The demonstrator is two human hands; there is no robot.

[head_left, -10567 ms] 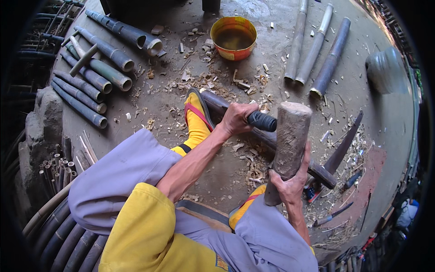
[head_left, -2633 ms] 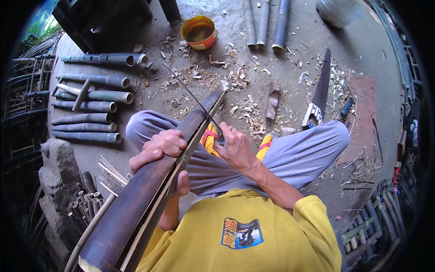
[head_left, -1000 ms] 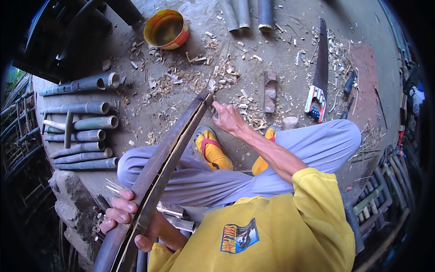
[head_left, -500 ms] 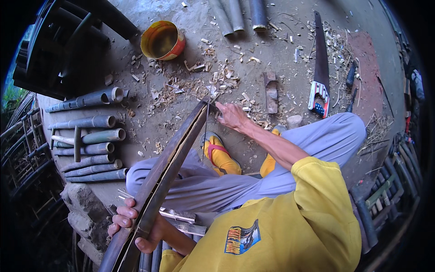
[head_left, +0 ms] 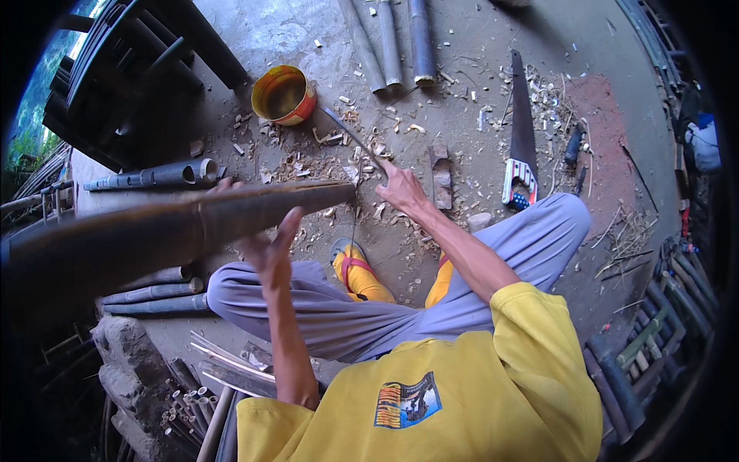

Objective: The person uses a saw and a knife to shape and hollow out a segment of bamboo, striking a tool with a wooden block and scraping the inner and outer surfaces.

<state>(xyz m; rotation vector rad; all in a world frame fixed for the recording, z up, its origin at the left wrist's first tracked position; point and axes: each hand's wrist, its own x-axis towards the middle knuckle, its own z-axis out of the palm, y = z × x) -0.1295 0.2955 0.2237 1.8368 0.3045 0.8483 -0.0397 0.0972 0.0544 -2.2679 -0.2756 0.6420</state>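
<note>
A thick dark bamboo pole [head_left: 254,218] lies raised across the left side, its far-left end large and blurred, its right end over the wood chips. My left hand [head_left: 268,250] wraps it from below, with the thumb on the near side and fingertips showing past the far side. A pale split edge runs along its top. My right hand [head_left: 402,187] grips a long knife [head_left: 352,138] just beyond the pole's right end. Its blade points away and to the left, toward the bucket. A thin dark strand hangs below the pole's end.
Bamboo pieces [head_left: 154,292] are stacked at left, near a rough stone [head_left: 127,350]. Ahead stand a yellow-red bucket [head_left: 285,96] and bamboo poles [head_left: 422,46]. A handsaw [head_left: 522,123] and a notched wood block [head_left: 441,177] lie on the chip-strewn floor.
The bamboo pole has swung from a steep slant to nearly level, and my left hand has moved forward with it. The knife's blade now shows clear of the pole's end.
</note>
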